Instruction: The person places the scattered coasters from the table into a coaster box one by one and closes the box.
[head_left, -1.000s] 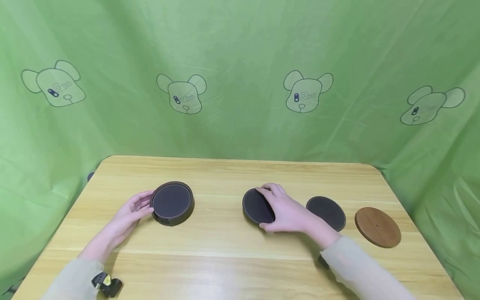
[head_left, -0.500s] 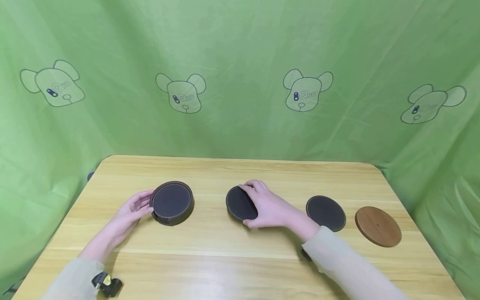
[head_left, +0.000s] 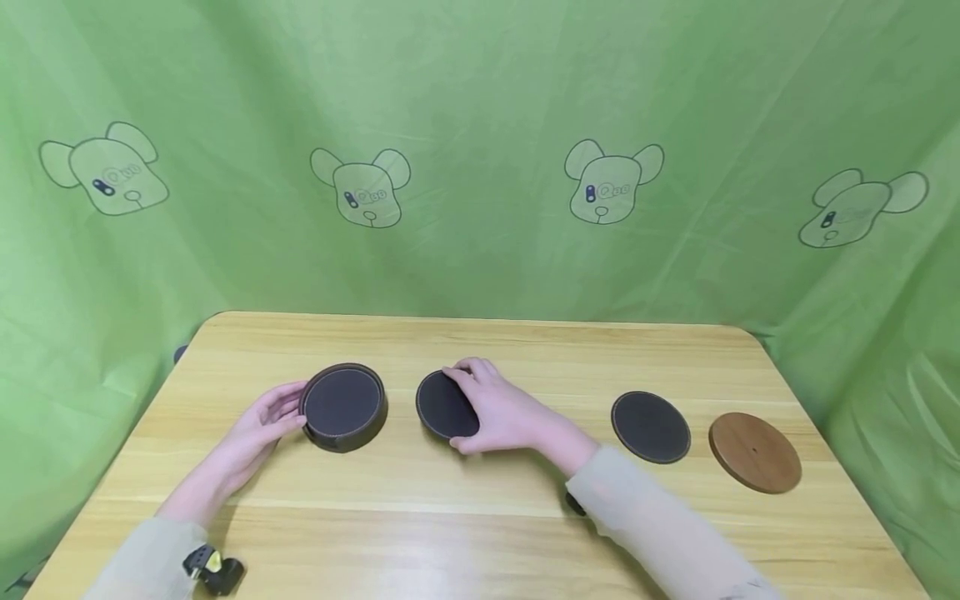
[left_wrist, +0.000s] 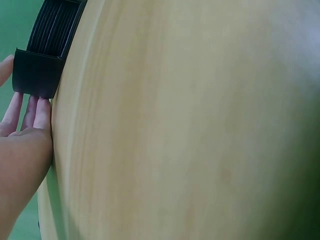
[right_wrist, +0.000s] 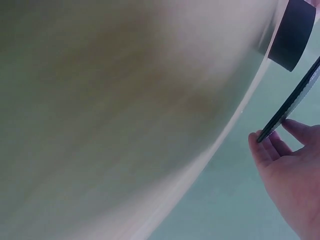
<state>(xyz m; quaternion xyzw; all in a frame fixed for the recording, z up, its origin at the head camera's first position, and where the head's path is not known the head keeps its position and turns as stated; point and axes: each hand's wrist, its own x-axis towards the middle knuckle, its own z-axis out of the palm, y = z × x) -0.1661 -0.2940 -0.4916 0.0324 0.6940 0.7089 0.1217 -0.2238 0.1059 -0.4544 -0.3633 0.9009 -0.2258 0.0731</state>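
Observation:
On the left of the table, a round black coaster holder (head_left: pixel 343 407) stands with a black coaster lying level in its top. The left wrist view shows several thin stacked edges through the slot of the holder (left_wrist: pixel 47 55). My left hand (head_left: pixel 257 429) touches the holder's left side with fairly straight fingers and thumb. My right hand (head_left: pixel 501 410) pinches a black stitched coaster (head_left: pixel 444 404) by its right side, fingers at the far edge and thumb at the near edge. Seen from the right wrist, this coaster (right_wrist: pixel 292 102) is tilted and above the tabletop, apart from the holder.
Another black coaster (head_left: pixel 650 427) lies flat on the right of the wooden table (head_left: pixel 420 533). Beside it lies a brown wooden disc (head_left: pixel 754 452) with a small dark mark at its centre. A green curtain (head_left: pixel 480 275) hangs behind the table and at both sides.
My right hand has carried the pinched coaster leftward, closer to the holder, uncovering the whole coaster lying on the right. My left hand and the holder have stayed in place.

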